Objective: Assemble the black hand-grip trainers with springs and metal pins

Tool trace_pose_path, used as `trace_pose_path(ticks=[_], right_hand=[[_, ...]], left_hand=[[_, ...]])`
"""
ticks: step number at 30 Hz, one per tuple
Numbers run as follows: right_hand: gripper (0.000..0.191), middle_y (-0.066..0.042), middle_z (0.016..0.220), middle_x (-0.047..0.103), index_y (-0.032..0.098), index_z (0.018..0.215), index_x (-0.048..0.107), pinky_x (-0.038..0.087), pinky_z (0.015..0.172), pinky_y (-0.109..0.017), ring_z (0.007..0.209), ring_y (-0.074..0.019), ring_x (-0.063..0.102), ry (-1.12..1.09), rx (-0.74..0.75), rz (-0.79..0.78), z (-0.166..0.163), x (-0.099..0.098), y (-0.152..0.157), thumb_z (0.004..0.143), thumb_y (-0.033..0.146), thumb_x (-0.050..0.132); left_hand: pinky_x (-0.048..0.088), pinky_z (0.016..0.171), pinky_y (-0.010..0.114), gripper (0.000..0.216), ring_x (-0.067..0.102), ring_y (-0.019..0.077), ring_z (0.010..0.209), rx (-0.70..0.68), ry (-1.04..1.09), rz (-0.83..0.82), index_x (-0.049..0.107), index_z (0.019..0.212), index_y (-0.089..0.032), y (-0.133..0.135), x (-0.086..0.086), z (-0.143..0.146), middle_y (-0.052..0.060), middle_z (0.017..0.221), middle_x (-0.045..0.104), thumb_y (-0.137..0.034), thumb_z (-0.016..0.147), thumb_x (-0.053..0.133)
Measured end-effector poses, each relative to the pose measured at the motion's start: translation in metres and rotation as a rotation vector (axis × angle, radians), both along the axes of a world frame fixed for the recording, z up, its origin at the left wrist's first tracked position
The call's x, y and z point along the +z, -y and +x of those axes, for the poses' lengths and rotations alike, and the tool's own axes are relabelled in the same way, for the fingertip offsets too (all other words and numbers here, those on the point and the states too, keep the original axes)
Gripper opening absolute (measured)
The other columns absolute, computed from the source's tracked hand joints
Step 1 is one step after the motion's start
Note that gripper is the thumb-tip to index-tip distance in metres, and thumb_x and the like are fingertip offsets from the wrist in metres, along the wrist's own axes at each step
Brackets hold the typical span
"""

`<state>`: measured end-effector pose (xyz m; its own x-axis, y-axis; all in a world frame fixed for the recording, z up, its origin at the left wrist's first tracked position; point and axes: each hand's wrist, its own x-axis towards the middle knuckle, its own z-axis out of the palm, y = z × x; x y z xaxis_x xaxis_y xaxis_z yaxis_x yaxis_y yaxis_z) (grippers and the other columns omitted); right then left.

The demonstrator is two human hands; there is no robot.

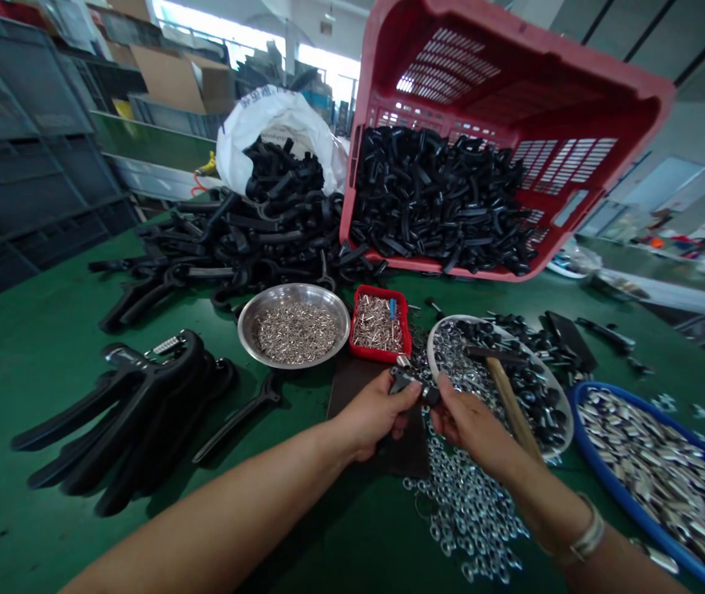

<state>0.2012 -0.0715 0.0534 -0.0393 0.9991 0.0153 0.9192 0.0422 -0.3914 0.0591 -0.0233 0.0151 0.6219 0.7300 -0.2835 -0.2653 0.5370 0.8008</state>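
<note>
The left hand [372, 414] has its fingers closed on a black part [402, 383], thumb on top; the right hand [468, 419] pinches a small dark piece [430, 395] at that part's right end. Under the left fingers lies a dark mat [345, 398]. Just right of the right fingers, a hammer [509, 403] slants across a white tray [570, 425]. Loose rings [469, 511] spread below the right fingers, partly under that forearm. Left of the left fingers rests one handle [237, 421]; farther left is a heap of clamps [135, 412].

The fingertips cover much of the black part, and whether it joins the dark piece is hard to tell. The mat is half hidden by the left hand, and a blue tray [605, 487], well right of the fingers, runs out of view.

That tray holds shiny metal pieces; the white one, rings and black knobs. Beyond the left fingers stand a steel bowl [249, 326] of small metal bits and a red box [380, 355] of pins. Farther beyond, a tilted red crate [627, 107] and a white bag [236, 157] hold black parts.
</note>
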Motion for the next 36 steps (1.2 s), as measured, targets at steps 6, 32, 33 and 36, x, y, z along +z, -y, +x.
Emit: trace_pose_path(ticks=[6,32,33,36], right_hand=[[0.055,-0.006,0.058,0.055,0.018,0.064,0.054,0.039,0.051,-0.029,0.054,-0.0164,0.052,-0.136,-0.110,0.069,-0.008,-0.006,0.002,0.083,0.059,0.024],[0.026,-0.010,0.084,0.064,0.018,0.086,0.064,0.047,0.063,-0.037,0.079,-0.0251,0.061,0.511,0.188,0.034,0.054,-0.006,-0.002,0.083,0.034,0.043],[0.031,-0.012,0.085,0.065,0.018,0.088,0.063,0.047,0.059,-0.039,0.078,-0.0276,0.062,0.568,0.063,0.003,0.070,-0.001,0.003,0.083,0.038,0.041],[0.040,-0.014,0.081,0.067,0.018,0.088,0.065,0.047,0.056,-0.046,0.072,-0.0335,0.063,0.608,-0.213,-0.221,0.113,0.007,0.023,0.079,0.049,0.040]], left_hand=[[0.024,0.038,0.018,0.040,0.031,0.0034,0.040,-0.020,-0.059,0.062,0.044,0.084,-0.018,0.000,-0.002,-0.001,-0.006,0.063,0.045,-0.049,0.067,0.061],[0.036,0.076,0.034,0.057,0.051,0.0275,0.088,-0.196,-1.006,1.519,0.063,0.095,-0.021,-0.033,0.015,-0.035,0.009,0.094,0.060,-0.060,0.054,0.067],[0.037,0.076,0.034,0.056,0.052,0.0272,0.091,-0.231,-1.057,1.498,0.062,0.099,-0.023,-0.043,0.019,-0.033,0.009,0.098,0.060,-0.063,0.060,0.061],[0.040,0.075,0.034,0.036,0.054,0.0249,0.094,-0.230,-1.363,1.365,0.061,0.103,-0.027,-0.080,0.029,-0.018,0.006,0.103,0.061,-0.050,0.082,0.042]])
